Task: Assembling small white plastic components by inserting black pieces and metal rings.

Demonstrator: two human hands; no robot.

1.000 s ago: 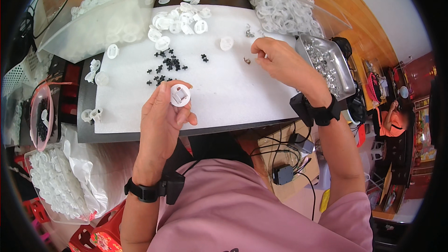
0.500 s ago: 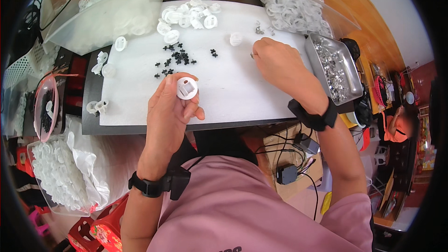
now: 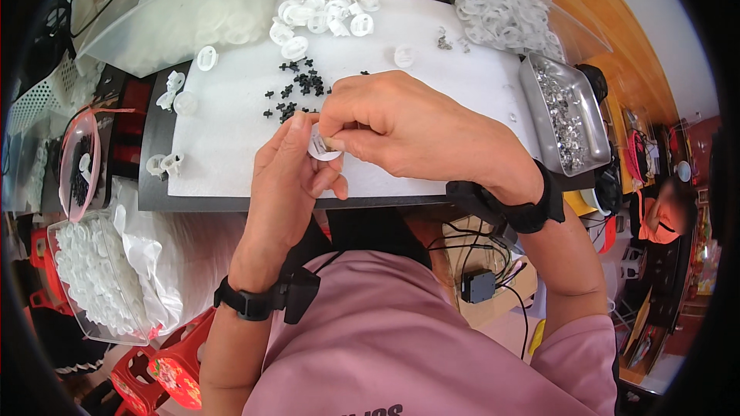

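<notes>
In my left hand point(image 3: 279, 162) is a white round plastic part point(image 3: 317, 149), held by its edge between thumb and fingers over the front of the white mat. My right hand point(image 3: 424, 125) is closed in a pinch at that part's face, its fingertips touching it. Whatever sits in the pinch is too small and covered to name. Just beyond my hands lie small black cross-shaped pieces point(image 3: 310, 83), partly hidden by my right hand. A heap of similar white round parts point(image 3: 317, 11) lies farther back, and a lone one point(image 3: 404, 55) rests to its right.
A metal tray point(image 3: 597, 150) of small shiny metal pieces stands at the right. Clear bins of white plastic parts stand at the back left point(image 3: 185, 38) and back right point(image 3: 501, 8). A pink-rimmed container point(image 3: 96, 150) is at the left. Several loose white parts lie near the mat's left edge.
My right hand has come left from beside the metal tray to the white round part. My left hand keeps its hold, and the part is tilted more.
</notes>
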